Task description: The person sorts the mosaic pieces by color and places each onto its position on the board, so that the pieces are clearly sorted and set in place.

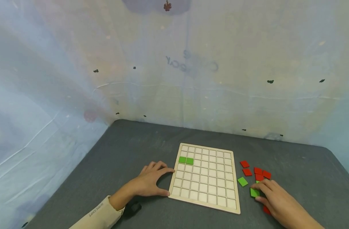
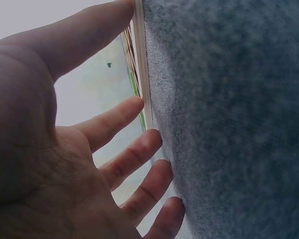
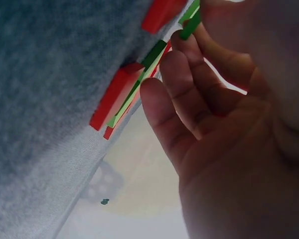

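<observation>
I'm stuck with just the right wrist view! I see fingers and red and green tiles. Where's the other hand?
Observer: The left hand is touching the left edge of a board.
Operator: Ooh, a board! Are any tiles on it?
Observer: Two green tiles, side by side.
Operator: And where's the board, next to my loose tiles?
Observer: It lies on the table to the left of the loose tiles.
</observation>
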Motion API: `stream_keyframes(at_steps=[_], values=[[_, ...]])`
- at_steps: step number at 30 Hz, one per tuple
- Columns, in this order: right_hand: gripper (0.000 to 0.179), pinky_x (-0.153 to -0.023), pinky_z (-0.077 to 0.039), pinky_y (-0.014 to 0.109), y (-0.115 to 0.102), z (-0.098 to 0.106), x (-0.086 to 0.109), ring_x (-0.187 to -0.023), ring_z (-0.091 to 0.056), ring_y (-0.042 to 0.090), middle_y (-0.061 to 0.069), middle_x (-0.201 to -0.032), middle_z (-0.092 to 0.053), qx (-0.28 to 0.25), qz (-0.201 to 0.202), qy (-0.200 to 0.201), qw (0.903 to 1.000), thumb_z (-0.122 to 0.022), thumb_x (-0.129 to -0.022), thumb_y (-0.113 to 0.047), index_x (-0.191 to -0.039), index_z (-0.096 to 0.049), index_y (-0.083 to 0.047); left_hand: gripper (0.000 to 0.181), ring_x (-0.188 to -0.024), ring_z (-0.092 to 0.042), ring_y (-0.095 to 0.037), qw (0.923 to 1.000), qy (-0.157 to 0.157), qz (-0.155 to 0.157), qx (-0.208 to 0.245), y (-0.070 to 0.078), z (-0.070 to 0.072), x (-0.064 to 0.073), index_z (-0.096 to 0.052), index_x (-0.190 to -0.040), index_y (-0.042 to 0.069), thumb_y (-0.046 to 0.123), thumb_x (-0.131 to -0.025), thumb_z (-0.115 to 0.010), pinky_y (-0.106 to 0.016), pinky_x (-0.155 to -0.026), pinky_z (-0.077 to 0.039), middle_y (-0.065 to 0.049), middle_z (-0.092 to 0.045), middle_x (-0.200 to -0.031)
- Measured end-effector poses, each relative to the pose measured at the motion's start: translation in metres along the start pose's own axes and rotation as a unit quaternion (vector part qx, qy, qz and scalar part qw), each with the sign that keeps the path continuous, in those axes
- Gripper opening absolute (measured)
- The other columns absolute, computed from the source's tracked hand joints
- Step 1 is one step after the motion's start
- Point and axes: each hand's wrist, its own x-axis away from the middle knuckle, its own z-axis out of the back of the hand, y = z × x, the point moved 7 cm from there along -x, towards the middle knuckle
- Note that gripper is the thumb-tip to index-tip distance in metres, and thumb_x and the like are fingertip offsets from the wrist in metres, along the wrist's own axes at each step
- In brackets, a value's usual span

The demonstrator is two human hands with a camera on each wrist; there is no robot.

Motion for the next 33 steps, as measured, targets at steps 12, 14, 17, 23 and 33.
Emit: stream_keyframes(at_steps=[12, 14, 17, 23, 33], values=[[0.037, -0.079, -0.052, 0.031, 0.001, 0.005, -0.001, -0.093, -0.055, 0.002, -0.022, -0.104, -0.057, -0.012, -0.031, -0.011, 0.9994, -0.083, -0.08, -0.026, -0.113, -0.068, -0.027, 0.076, -0.124, -0.04, -0.025, 1.0, 0.001, 0.001, 0.002, 0.001, 0.001, 0.001, -0.05, -0.144, 0.033, 0.052, -0.078, -0.081, -0.054, -0.095, -0.032, 0.001, -0.045, -0.137], [0.037, -0.079, -0.052, 0.033, 0.001, 0.005, -0.001, -0.093, -0.055, 0.003, -0.021, -0.104, -0.057, -0.006, -0.031, -0.01, 0.9995, -0.083, -0.079, -0.027, -0.113, -0.068, -0.027, 0.076, -0.124, -0.04, -0.026, 1.0, 0.001, 0.0, 0.003, 0.001, 0.001, 0.001, -0.05, -0.144, 0.032, 0.051, -0.078, -0.081, -0.054, -0.095, -0.032, 0.0, -0.045, -0.137], [0.039, -0.079, -0.051, 0.034, 0.001, 0.007, -0.001, -0.092, -0.055, 0.004, -0.021, -0.104, -0.058, 0.0, -0.026, 0.001, 0.9997, -0.085, -0.077, -0.025, -0.112, -0.069, -0.026, 0.076, -0.125, -0.04, -0.026, 1.0, 0.002, -0.001, 0.002, 0.002, 0.001, 0.0, -0.05, -0.144, 0.032, 0.051, -0.078, -0.081, -0.054, -0.095, -0.032, 0.0, -0.045, -0.138], [0.039, -0.078, -0.051, 0.033, 0.0, 0.009, 0.0, -0.091, -0.055, 0.004, -0.02, -0.104, -0.059, -0.002, -0.021, 0.011, 0.9997, -0.086, -0.076, -0.023, -0.112, -0.069, -0.026, 0.076, -0.126, -0.04, -0.027, 1.0, 0.001, -0.001, 0.001, 0.001, 0.0, 0.0, -0.05, -0.145, 0.032, 0.052, -0.078, -0.081, -0.054, -0.095, -0.032, 0.0, -0.045, -0.139], [0.044, -0.074, -0.051, 0.034, 0.001, 0.016, -0.002, -0.089, -0.057, 0.008, -0.014, -0.105, -0.061, -0.001, -0.022, 0.031, 0.9993, -0.087, -0.073, -0.021, -0.114, -0.07, -0.024, 0.077, -0.125, -0.04, -0.027, 1.0, 0.004, -0.004, 0.0, 0.002, 0.001, 0.0, -0.05, -0.145, 0.031, 0.052, -0.078, -0.081, -0.053, -0.094, -0.032, 0.0, -0.045, -0.139]])
